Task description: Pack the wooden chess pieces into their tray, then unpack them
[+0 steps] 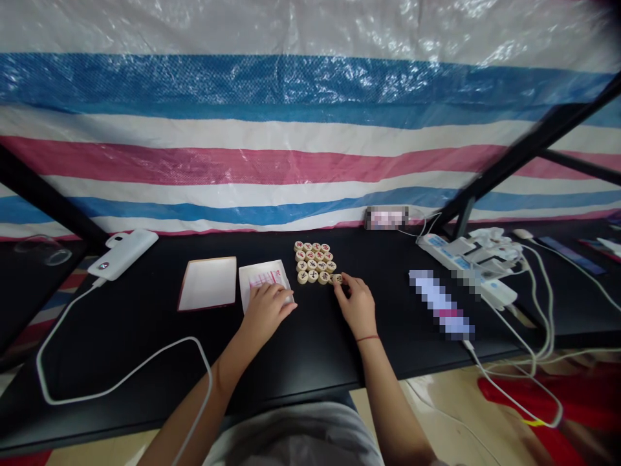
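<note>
Round wooden Chinese chess pieces stand in a tight block of rows on the black table, red characters in the back rows and dark ones nearer me. My right hand is closed at the block's front right corner, thumb and fingers on one chess piece. To the left, my left hand lies with fingers outstretched over a shallow white box with a pink-printed sheet inside. Whatever is under those fingers is hidden. Left of that box is a second shallow box part, white inside with a dark red edge.
A white power bank with a looping white cable lies at the left. At the right are a blurred-out phone, a power strip with plugs and tangled cables. A small blurred device stands before the striped plastic sheet.
</note>
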`<state>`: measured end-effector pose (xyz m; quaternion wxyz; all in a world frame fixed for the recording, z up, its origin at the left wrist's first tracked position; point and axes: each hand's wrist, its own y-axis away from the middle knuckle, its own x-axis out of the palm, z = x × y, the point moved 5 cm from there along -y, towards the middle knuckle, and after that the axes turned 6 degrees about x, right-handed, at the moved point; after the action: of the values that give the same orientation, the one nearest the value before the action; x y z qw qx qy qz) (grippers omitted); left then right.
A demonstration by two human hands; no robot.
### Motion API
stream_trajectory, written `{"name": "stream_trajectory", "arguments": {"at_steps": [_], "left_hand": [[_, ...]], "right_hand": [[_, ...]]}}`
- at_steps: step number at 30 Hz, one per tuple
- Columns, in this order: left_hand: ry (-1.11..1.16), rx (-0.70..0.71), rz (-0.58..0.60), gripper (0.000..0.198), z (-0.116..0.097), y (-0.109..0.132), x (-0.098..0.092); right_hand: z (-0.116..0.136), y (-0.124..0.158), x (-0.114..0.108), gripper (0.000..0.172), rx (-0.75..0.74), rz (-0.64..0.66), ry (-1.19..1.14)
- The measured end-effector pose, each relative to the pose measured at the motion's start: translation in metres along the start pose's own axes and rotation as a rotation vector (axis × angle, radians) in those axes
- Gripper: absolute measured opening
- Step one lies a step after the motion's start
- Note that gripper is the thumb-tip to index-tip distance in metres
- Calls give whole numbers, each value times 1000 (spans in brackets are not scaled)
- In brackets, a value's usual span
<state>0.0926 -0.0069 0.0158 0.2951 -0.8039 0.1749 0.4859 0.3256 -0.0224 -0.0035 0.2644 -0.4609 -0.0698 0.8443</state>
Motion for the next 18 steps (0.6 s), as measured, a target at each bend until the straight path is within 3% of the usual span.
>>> {"name": "stream_trajectory", "arguments": {"at_steps": [6, 9, 13, 15, 18], "left_hand": [[86, -26, 66, 13, 2, -2, 6], [130, 3, 66, 12, 1, -4, 5], [116, -2, -32, 16, 6, -6, -14], [25, -117, -122, 17, 19, -4, -28], [-160, -349, -200, 19, 44, 4, -44]], "right_hand": [[4, 0, 8, 37, -32, 28, 14], [9, 0, 1, 38, -36, -36, 17], [47, 2, -6, 31, -96, -130, -55], [85, 3, 6, 26, -241, -6, -83], [143, 9, 44, 26, -523, 342, 56]]}}
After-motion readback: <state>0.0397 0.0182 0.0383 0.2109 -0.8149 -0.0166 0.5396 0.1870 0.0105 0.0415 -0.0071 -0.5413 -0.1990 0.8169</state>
